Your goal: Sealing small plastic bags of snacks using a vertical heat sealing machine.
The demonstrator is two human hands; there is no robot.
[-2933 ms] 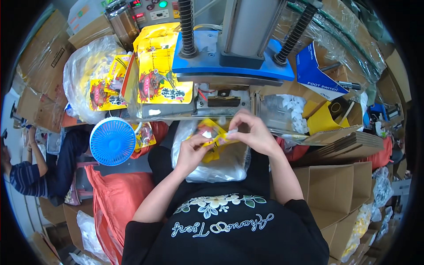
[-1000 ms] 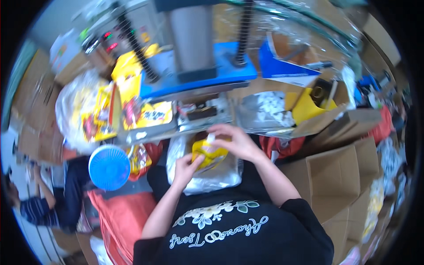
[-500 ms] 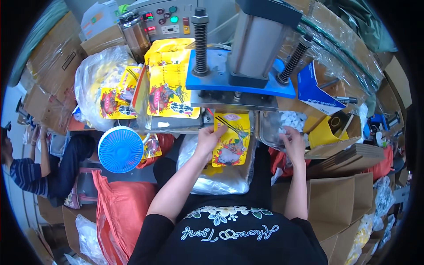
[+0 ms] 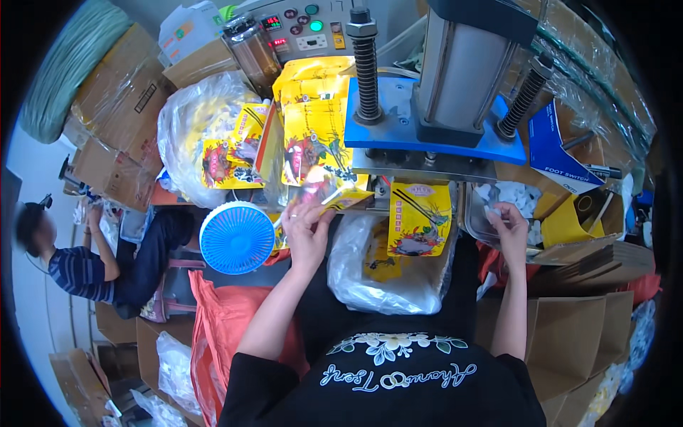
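My left hand [image 4: 307,235] pinches the edge of a yellow printed pouch [image 4: 345,198], lifted and partly blurred in front of the stack of yellow pouches [image 4: 307,139]. Another yellow pouch [image 4: 421,220] hangs under the press [image 4: 434,146], its top edge at the press's front, with neither hand on it. At the clear plastic tray [image 4: 475,226] of small white pieces [image 4: 519,197], my right hand [image 4: 509,231] has thumb and fingers closed at the tips on what looks like one small white piece. Below the hanging pouch, a clear plastic bag [image 4: 384,285] holds more pouches.
A blue round fan [image 4: 237,238] stands left of my left forearm. Behind it, a clear bag [image 4: 185,142] holds yellow pouches. Red sacks [image 4: 238,320] and open cardboard boxes [image 4: 548,334] flank me. Another person [image 4: 85,249] sits at the far left.
My left hand has let go of the pouch at the press, moved left and gripped another by the stack. My right hand stays at the tray. The whole view has shifted.
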